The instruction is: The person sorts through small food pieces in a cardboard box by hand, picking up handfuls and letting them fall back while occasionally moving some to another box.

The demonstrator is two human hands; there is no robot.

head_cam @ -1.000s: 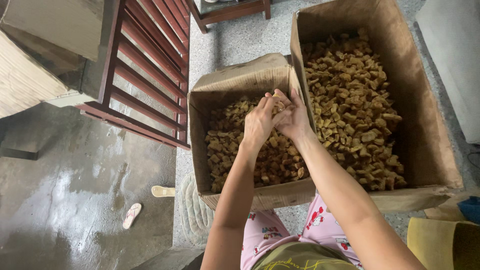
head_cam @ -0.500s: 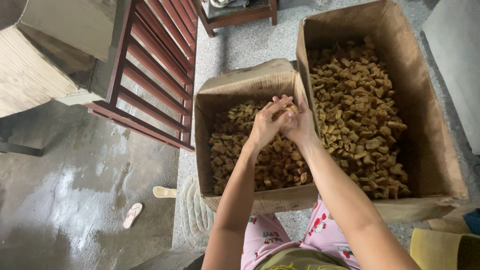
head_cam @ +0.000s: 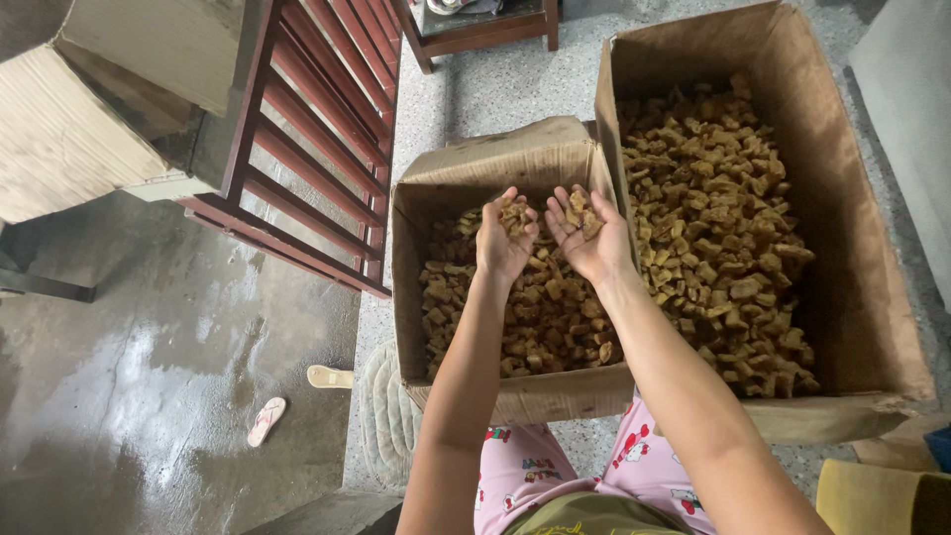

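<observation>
Two open cardboard boxes stand on the floor in front of me. The smaller box [head_cam: 466, 173] holds brown dried chunks [head_cam: 535, 317]. The larger box [head_cam: 842, 198] on the right is heaped with the same brown chunks [head_cam: 723, 238]. Both my hands are raised above the smaller box, palms up and a little apart. My left hand [head_cam: 503, 238] cups a few chunks in its palm. My right hand [head_cam: 589, 233] also cups a few chunks, close to the wall between the two boxes.
A dark red wooden slatted frame [head_cam: 317, 129] leans at the left. Wet concrete floor [head_cam: 149, 376] lies below it with two sandals [head_cam: 265, 421]. A low wooden table [head_cam: 485, 25] stands at the top. A woven mat [head_cam: 381, 416] lies by the smaller box.
My hands were pressed together over the smaller box. Now they have parted and turned palms up, each showing a few chunks. The view has shifted slightly.
</observation>
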